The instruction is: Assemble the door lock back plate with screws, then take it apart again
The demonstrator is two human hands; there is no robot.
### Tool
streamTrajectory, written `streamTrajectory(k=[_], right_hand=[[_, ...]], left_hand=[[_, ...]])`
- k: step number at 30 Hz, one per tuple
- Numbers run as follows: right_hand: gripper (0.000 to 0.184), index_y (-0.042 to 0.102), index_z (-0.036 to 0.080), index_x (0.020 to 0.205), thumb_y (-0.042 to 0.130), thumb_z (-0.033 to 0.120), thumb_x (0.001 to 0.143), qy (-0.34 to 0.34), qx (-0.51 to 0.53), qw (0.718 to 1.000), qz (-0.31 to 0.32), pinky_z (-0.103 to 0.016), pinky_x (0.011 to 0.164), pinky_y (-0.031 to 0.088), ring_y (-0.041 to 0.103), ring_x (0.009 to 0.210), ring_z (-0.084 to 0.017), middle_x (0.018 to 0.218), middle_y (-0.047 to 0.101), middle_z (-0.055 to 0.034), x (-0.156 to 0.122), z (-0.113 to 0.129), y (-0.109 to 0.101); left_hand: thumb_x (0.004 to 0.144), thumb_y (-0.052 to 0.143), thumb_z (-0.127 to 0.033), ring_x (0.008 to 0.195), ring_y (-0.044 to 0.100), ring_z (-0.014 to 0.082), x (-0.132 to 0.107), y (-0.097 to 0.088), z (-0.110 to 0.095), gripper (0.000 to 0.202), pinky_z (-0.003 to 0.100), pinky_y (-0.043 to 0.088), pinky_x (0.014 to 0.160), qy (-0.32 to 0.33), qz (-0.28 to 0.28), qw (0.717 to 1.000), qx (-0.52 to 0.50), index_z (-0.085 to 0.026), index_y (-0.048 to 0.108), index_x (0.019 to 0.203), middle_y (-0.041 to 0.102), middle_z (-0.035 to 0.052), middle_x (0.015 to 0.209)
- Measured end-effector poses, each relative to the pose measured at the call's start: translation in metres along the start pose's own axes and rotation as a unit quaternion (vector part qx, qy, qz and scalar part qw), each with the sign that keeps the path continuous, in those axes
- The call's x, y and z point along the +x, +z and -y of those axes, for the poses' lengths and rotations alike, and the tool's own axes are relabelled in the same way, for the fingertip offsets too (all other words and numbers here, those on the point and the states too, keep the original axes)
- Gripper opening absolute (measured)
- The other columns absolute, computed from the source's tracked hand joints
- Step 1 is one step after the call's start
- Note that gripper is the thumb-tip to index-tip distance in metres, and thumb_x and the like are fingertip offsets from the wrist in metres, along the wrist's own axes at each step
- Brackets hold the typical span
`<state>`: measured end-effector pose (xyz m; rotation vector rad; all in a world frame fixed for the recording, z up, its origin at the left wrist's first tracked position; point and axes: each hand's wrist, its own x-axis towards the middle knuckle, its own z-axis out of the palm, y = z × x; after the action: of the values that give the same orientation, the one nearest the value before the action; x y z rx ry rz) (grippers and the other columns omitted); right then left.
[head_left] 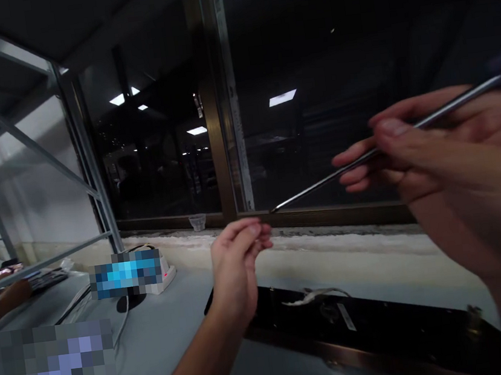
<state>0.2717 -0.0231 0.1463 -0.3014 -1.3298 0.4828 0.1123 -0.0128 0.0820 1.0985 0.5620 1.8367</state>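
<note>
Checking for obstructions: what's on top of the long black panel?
On the black panel: white wires, a white label, and a brass-coloured fitting near the right end. The left wrist covers a strip; anything there can't be seen.

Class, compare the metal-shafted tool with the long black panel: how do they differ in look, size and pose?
Look: the metal-shafted tool has a shiny silver shaft; the black panel is mostly dark, with a white label.
Size: the tool's shaft is thin; the panel is much broader.
Pose: the tool is held aslant in the air by the right hand; the panel lies on the table.
Shared: both are long.
</note>
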Motion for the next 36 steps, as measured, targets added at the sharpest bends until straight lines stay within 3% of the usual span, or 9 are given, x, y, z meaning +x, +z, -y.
streamTrajectory(k=[3, 7, 21, 26, 32, 36], right_hand=[[0.007, 0.060, 0.021, 0.074, 0.058, 0.014, 0.074, -0.042, 0.008, 0.999, -0.029, -0.029, 0.054, 0.052, 0.062, 0.062, -0.015, 0.064, 0.062, 0.0003, 0.003, 0.000, -0.005], [0.009, 0.060, 0.022, 0.074, 0.059, 0.013, 0.074, -0.048, 0.012, 0.998, -0.043, -0.030, 0.055, 0.051, 0.063, 0.066, -0.016, 0.061, 0.059, 0.0027, 0.006, -0.004, -0.007], [0.010, 0.059, 0.022, 0.075, 0.056, 0.013, 0.076, -0.066, -0.019, 0.997, -0.029, -0.029, 0.061, 0.052, 0.062, 0.070, -0.014, 0.062, 0.057, 0.0045, -0.001, -0.006, 0.015], [0.009, 0.058, 0.020, 0.082, 0.056, 0.013, 0.077, -0.071, -0.037, 0.997, 0.019, -0.034, 0.068, 0.052, 0.063, 0.075, -0.017, 0.068, 0.062, 0.0012, -0.003, -0.004, 0.010], [0.010, 0.056, 0.023, 0.084, 0.057, 0.017, 0.077, -0.089, -0.077, 0.992, 0.055, -0.039, 0.075, 0.052, 0.062, 0.079, -0.018, 0.073, 0.061, 0.0036, -0.008, 0.003, 0.013], [0.009, 0.055, 0.020, 0.084, 0.056, 0.015, 0.078, -0.073, -0.089, 0.992, 0.057, -0.040, 0.069, 0.054, 0.063, 0.074, -0.019, 0.071, 0.062, 0.0010, -0.007, 0.003, 0.012]], left_hand=[[0.064, 0.063, -0.016, 0.063, 0.059, 0.0099, 0.015, 0.018, -0.006, 0.007, 0.023, 0.046, 0.064, 0.011, 0.073, 0.996, -0.050, -0.014, 0.063, 0.071, 0.064, 0.0001, 0.065], [0.067, 0.063, -0.014, 0.062, 0.060, 0.0089, 0.022, 0.023, -0.013, 0.005, 0.020, 0.047, 0.060, 0.048, 0.123, 0.990, -0.056, -0.013, 0.064, 0.072, 0.065, -0.0003, 0.064], [0.074, 0.058, -0.009, 0.057, 0.060, 0.0075, 0.028, 0.004, -0.026, 0.006, 0.020, 0.048, 0.061, 0.032, 0.128, 0.991, -0.020, -0.012, 0.063, 0.073, 0.066, 0.0002, 0.065], [0.075, 0.056, -0.006, 0.056, 0.060, 0.0071, 0.029, 0.005, -0.025, 0.009, 0.020, 0.048, 0.061, 0.003, 0.118, 0.993, -0.030, -0.011, 0.062, 0.072, 0.065, 0.0006, 0.063], [0.075, 0.056, -0.007, 0.058, 0.059, 0.0073, 0.028, 0.007, -0.020, 0.007, 0.021, 0.048, 0.065, -0.019, 0.103, 0.993, -0.045, -0.011, 0.061, 0.074, 0.064, 0.0005, 0.065], [0.077, 0.056, -0.016, 0.066, 0.061, 0.0107, 0.028, 0.007, -0.014, 0.008, 0.024, 0.047, 0.069, -0.020, 0.130, 0.991, 0.036, -0.010, 0.061, 0.080, 0.065, 0.0037, 0.072]])
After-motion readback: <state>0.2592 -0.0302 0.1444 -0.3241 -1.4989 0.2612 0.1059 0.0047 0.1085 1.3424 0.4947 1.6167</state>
